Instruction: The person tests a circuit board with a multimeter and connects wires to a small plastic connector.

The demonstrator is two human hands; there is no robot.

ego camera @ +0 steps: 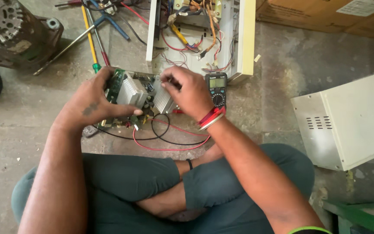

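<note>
— Where's the circuit board (128, 93)?
— Centre of the frame, above the crossed legs, gripped at its left edge by the left hand (92, 102), thumb under, fingers curled over the top.
— And the right hand (191, 93)?
— Fingertips pinched together over the right heat sink (163, 100); cannot tell what's between them.
— Nearby?
— Multimeter (217, 89) just right of the hand, red and black leads (169, 138) looped below, open white casing (239, 39) at upper centre.

The left hand (92, 100) covers the near left edge of a green circuit board (118, 82). The right hand (191, 92) hides the board's right part and whatever its pinched fingertips grip. At eleven o'clock, a dark motor housing (14, 32) is cut off by the frame. The multimeter (217, 89) display is too small to read.
</note>
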